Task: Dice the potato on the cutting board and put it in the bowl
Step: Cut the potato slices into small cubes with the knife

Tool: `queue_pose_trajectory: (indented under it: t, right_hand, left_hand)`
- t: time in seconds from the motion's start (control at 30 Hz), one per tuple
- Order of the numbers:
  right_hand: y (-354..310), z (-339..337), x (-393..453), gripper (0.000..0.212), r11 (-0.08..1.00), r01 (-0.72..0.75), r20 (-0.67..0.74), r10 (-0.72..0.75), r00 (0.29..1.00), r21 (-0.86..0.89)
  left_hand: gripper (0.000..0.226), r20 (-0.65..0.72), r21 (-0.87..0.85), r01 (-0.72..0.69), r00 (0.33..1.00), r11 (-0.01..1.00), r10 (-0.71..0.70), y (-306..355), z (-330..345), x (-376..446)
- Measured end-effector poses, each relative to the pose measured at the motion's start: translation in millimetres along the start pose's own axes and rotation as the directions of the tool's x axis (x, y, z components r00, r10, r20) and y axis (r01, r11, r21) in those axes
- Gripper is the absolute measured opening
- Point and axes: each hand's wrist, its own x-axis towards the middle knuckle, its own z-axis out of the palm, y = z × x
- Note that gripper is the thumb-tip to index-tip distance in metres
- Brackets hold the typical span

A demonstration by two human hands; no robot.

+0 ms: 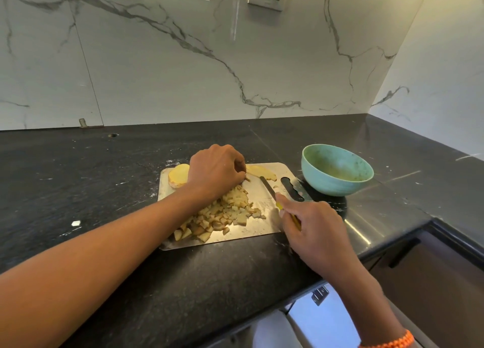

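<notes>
A steel cutting board point(258, 231) lies on the black counter. A heap of diced potato point(222, 214) covers its middle. A potato half point(178, 175) sits at the board's far left corner and a flat potato slice point(262, 172) lies at the far edge. My left hand point(216, 172) hovers over the far end of the heap, fingers curled, pinching a small potato piece. My right hand point(314, 229) grips a yellow-handled knife point(269, 189), blade pointing away across the board. A green bowl point(336, 174) stands right of the board.
The counter point(91, 177) ends at a marble wall behind and turns a corner on the right. A small white scrap point(76, 223) lies left of the board. The counter's front edge runs just below my right wrist, cabinets beneath.
</notes>
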Motion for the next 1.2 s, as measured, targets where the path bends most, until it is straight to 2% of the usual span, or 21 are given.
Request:
queue_pose_trajectory:
  t: [0.1, 0.17, 0.3, 0.37, 0.5, 0.63, 0.7, 0.87, 1.07, 1.2]
  right_hand:
    - [3, 0, 4, 0.038, 0.998, -0.016, -0.092, 0.022, 0.995, 0.067]
    - [4, 1, 14, 0.038, 0.999, -0.027, -0.140, 0.030, 0.990, 0.025]
    - [3, 8, 33, 0.041, 0.989, -0.031, -0.143, 0.010, 0.990, -0.144]
    - [3, 11, 36, 0.041, 0.986, -0.020, -0.155, -0.005, 0.988, -0.163]
    - [5, 10, 35, 0.041, 0.989, -0.030, -0.202, 0.000, 0.979, -0.146]
    - [7, 9, 36, 0.040, 0.985, -0.086, -0.242, 0.048, 0.969, -0.151]
    - [8, 10, 35, 0.041, 0.984, -0.096, -0.218, 0.062, 0.974, -0.149]
    - [5, 7, 35, 0.040, 0.989, -0.112, -0.151, 0.097, 0.984, -0.099]
    - [3, 4, 36, 0.039, 0.982, -0.119, -0.079, 0.109, 0.991, -0.144]
    - [3, 6, 37, 0.040, 0.983, -0.107, -0.061, 0.099, 0.993, -0.148]
  left_hand:
    - [0.011, -0.008, -0.013, -0.004, 1.000, 1.000, 0.004, 1, -3, -1]
    - [0.012, -0.016, -0.027, -0.012, 1.000, 1.000, 0.012, 2, -3, -1]
    - [0.017, 0.024, -0.021, -0.076, 0.997, 0.997, 0.076, 7, 2, -3]
    - [0.019, 0.054, 0.005, -0.128, 0.990, 0.992, 0.128, 10, 3, -2]
    - [0.025, 0.030, -0.018, -0.174, 0.984, 0.985, 0.175, 16, -4, 13]
    - [0.043, 0.291, -0.064, -0.300, 0.907, 0.952, 0.305, 16, -4, 35]
    - [0.043, 0.353, -0.058, -0.328, 0.877, 0.943, 0.326, 15, -2, 40]
    - [0.035, 0.289, 0.001, -0.335, 0.902, 0.942, 0.321, 11, 1, 34]
    - [0.041, 0.148, 0.035, -0.221, 0.966, 0.975, 0.214, 5, 1, 20]
    - [0.029, 0.112, -0.025, -0.230, 0.966, 0.973, 0.231, 1, -6, 19]
